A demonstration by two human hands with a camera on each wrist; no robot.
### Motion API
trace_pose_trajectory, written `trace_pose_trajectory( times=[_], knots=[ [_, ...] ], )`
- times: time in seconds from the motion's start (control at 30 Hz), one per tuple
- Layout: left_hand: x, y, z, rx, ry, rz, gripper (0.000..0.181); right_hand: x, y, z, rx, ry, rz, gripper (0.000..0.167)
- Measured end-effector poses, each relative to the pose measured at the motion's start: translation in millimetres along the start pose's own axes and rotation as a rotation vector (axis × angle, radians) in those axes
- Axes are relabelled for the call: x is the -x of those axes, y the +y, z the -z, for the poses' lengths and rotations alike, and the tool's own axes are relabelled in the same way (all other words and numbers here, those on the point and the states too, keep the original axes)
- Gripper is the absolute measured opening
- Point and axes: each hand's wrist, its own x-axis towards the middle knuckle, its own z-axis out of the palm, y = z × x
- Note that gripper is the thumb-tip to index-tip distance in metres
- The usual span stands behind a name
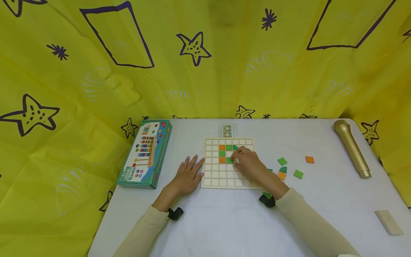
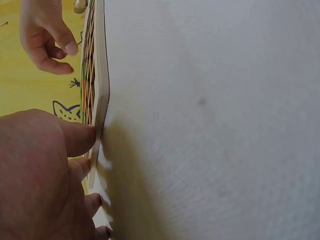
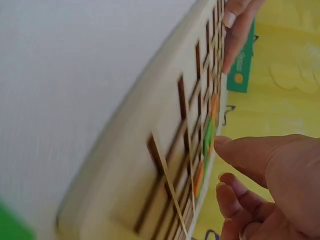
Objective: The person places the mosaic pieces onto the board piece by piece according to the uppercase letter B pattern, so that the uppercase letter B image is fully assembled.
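A pale wooden grid board (image 1: 218, 175) lies flat on the table, with several orange and green tiles in its upper middle cells. My left hand (image 1: 187, 178) rests flat at the board's left edge, its fingers spread; in the left wrist view the thumb (image 2: 80, 137) touches the rim. Over the board's right half hovers my right hand (image 1: 248, 164), its fingertips by a green tile (image 1: 229, 160) and hiding some cells. The right wrist view shows its thumb (image 3: 245, 152) and bent fingers apart, nothing visible between them. A small pattern card (image 1: 227, 130) lies behind the board.
Loose green and orange tiles, among them an orange one (image 1: 309, 160) and a green one (image 1: 298, 174), lie right of the board. A ring game box (image 1: 144, 155) stands left. Farther right are a gold microphone (image 1: 352, 149) and a beige block (image 1: 388, 222). A yellow curtain (image 1: 218, 82) hangs behind.
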Motion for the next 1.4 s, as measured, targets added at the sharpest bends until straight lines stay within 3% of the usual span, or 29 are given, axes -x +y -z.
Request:
trace_pose_trajectory(
  times=[0.17,0.33,0.53,0.77,1.07,1.23,1.4],
  knots=[
    [1.0,0.0,-0.1,0.004,0.003,-0.001,0.061,16.4,12.6,21.2,0.008,-0.016,-0.06,0.024],
    [0.3,-0.9,-1.0,-0.003,-0.003,0.004,0.061,38.3,30.2,42.4,0.067,-0.101,-0.182,0.026],
    [0.5,-1.9,-1.4,-0.009,-0.001,0.019,0.061,57.5,48.6,54.9,0.087,-0.142,-0.267,0.033],
    [1.4,-0.4,0.4,0.003,-0.009,0.014,0.061,68.3,56.4,51.5,0.039,-0.164,-0.281,0.031],
    [1.0,0.1,-0.5,0.005,-0.002,0.012,0.061,71.2,58.9,42.9,0.026,-0.093,-0.273,0.029],
    [0.4,0.1,-0.7,0.017,-0.001,0.008,0.061,72.7,58.1,42.0,0.051,-0.067,-0.307,0.034],
    [0.9,0.9,0.5,0.021,0.001,0.002,0.061,75.1,52.6,41.4,0.088,-0.038,-0.288,0.027]
  ],
)
